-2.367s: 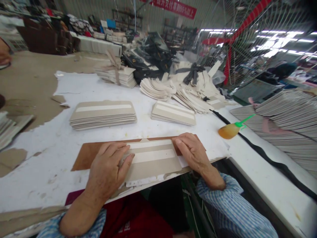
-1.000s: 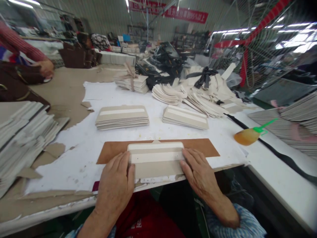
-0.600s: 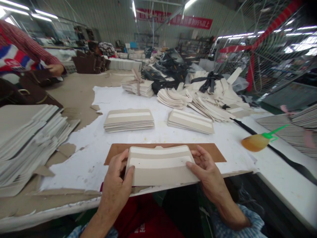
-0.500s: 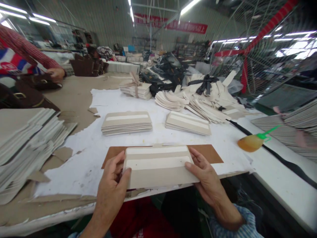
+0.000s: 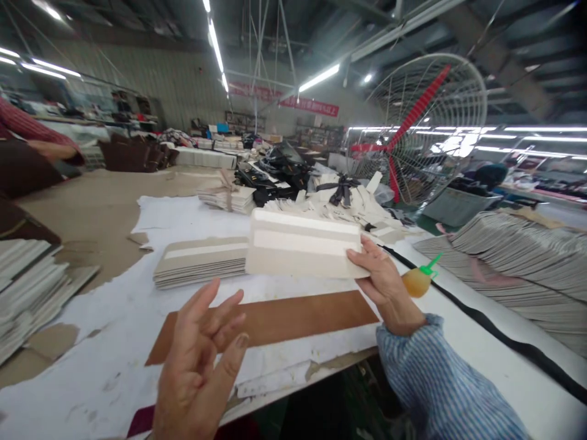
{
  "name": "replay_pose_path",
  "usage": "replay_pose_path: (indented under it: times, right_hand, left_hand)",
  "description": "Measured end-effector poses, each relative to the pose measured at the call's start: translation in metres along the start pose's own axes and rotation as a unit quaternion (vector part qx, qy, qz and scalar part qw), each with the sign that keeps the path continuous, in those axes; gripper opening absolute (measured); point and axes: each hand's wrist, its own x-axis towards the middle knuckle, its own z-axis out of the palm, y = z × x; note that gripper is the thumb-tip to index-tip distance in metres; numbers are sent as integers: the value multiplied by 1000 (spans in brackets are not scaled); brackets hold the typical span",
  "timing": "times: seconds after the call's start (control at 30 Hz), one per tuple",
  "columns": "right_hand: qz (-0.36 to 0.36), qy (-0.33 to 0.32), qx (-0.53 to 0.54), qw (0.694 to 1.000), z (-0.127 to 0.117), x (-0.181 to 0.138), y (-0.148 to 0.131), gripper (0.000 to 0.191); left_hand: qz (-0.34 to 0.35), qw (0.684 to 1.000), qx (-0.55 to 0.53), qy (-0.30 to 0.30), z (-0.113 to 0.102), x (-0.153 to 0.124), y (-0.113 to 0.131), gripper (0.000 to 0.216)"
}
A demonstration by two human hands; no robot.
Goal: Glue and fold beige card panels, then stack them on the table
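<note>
My right hand [image 5: 380, 278] grips the right end of a flat beige panel [image 5: 302, 244] with two pale strips along it. The panel is raised over the table and hides whatever lies right behind it. My left hand [image 5: 202, 354] holds nothing; its fingers are apart above the left part of a long brown strip [image 5: 293, 321]. That strip lies flat on the white sheet [image 5: 114, 305]. Left of the raised panel sits a neat stack of similar beige panels [image 5: 202, 260], partly overlapped by it in view.
A squeeze bottle [image 5: 416, 281] with amber liquid and a green nozzle lies at right, by a black band [image 5: 495, 330]. Tall piles of grey pieces [image 5: 527, 263] stand beyond. A large fan [image 5: 413, 128] is behind. At far left, a co-worker's sleeve [image 5: 36, 131] shows near dark brown bags.
My left hand has let go of the beige panel and opened. My right hand has carried the panel forward and up, uncovering the brown strip. The view has tilted up and turned right.
</note>
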Motion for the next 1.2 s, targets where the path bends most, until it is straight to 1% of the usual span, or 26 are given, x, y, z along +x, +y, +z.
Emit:
replay_pose_path:
  times: [0.07,0.13,0.23,0.3,0.4,0.47,0.57,0.63,0.67,0.7,0.73,0.77,0.83,0.9,0.97,1.03,1.1,1.2]
  right_hand:
    - [-7,31,-37,999,-18,34,5,60]
    - [18,71,-72,995,-35,60,18,52]
    - [57,109,-113,986,-56,82,39,43]
    - [72,128,-144,979,-65,87,51,41]
    - [70,145,-206,965,-75,90,61,40]
    - [55,161,-263,950,-81,91,64,42]
    - [4,198,-372,907,-89,91,63,44]
    - [-49,207,-440,872,-86,89,61,44]
    - [-78,195,-467,859,-80,87,61,44]
    - [-107,169,-489,849,-72,85,62,42]
    - [-136,127,-505,843,-59,82,65,40]
    - [-164,71,-517,837,-43,78,68,36]
    - [-221,-60,-526,819,-4,69,78,30]
    - [-274,-179,-525,786,43,61,88,26]
    - [-312,-257,-524,750,88,58,98,23]
    - [-334,-296,-533,719,128,61,105,23]
    - [-347,-320,-550,689,159,66,110,25]
    - [-354,-349,-584,641,189,70,118,24]
  left_hand:
    - [22,999,32,-16,1,-2,-13,55]
    - [29,997,65,-26,0,-3,-34,48]
    - [20,994,100,-30,-2,-4,-64,45]
    - [11,993,113,-34,-2,-4,-75,45]
    - [0,991,128,-47,-2,-3,-80,44]
    - [-2,989,138,-62,-3,-3,-79,44]
    - [-5,988,141,-68,-3,-3,-76,42]
    - [-7,989,136,-60,-1,-5,-74,40]
    - [-8,989,134,-57,0,-6,-73,39]
    - [-9,989,133,-56,1,-7,-71,39]
    - [-10,989,134,-60,2,-8,-70,39]
    - [-12,989,135,-63,3,-9,-68,39]
    - [-18,988,137,-71,4,-10,-65,39]
    - [-22,988,135,-77,5,-11,-63,40]
    - [-26,988,130,-80,5,-12,-62,41]
    - [-30,988,127,-79,5,-13,-61,41]
    - [-38,988,125,-80,6,-13,-60,42]
    - [-52,987,123,-90,7,-15,-60,43]
